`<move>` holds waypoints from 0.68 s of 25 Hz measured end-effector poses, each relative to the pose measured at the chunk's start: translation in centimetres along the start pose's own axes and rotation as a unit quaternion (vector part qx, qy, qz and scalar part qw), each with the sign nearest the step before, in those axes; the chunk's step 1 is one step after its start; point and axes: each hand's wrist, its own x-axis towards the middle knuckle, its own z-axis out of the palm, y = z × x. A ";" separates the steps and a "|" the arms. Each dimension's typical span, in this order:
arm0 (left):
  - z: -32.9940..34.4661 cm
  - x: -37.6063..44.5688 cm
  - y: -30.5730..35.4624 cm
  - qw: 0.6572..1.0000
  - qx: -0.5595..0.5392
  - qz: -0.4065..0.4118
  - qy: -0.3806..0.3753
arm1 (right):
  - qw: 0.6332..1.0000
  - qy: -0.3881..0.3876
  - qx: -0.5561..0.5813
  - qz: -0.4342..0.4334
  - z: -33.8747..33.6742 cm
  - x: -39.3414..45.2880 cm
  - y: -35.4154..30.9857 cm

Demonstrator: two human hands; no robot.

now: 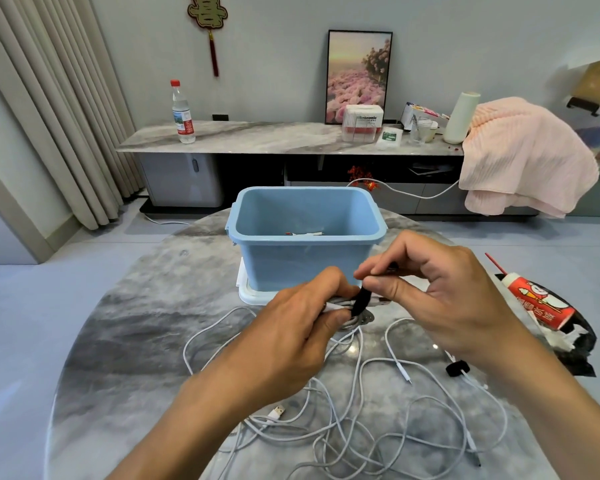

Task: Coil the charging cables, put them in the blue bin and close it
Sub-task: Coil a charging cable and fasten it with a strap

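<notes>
Near the table's middle, just before the open blue bin on its white lid: left hand gripping a coiled white cable, right hand pinching a black strap round it, loose cables tangled toward the near edge.

Bin behind cables, on table.
</notes>
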 end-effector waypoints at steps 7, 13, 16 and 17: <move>-0.7 -0.2 0.7 0.999 -0.003 0.043 -0.018 | 0.965 -0.043 0.218 0.136 0.1 0.5 0.1; -0.6 -0.7 1.2 0.995 -0.092 0.020 -0.038 | 0.943 -0.100 0.262 0.178 -0.1 0.6 -0.3; -0.6 -0.7 1.2 0.983 -0.174 -0.026 -0.051 | 0.953 -0.088 0.234 0.169 -0.2 0.5 -0.5; -0.5 -0.7 1.1 0.983 -0.173 -0.034 -0.049 | 0.956 -0.085 0.222 0.171 -0.2 0.5 -0.4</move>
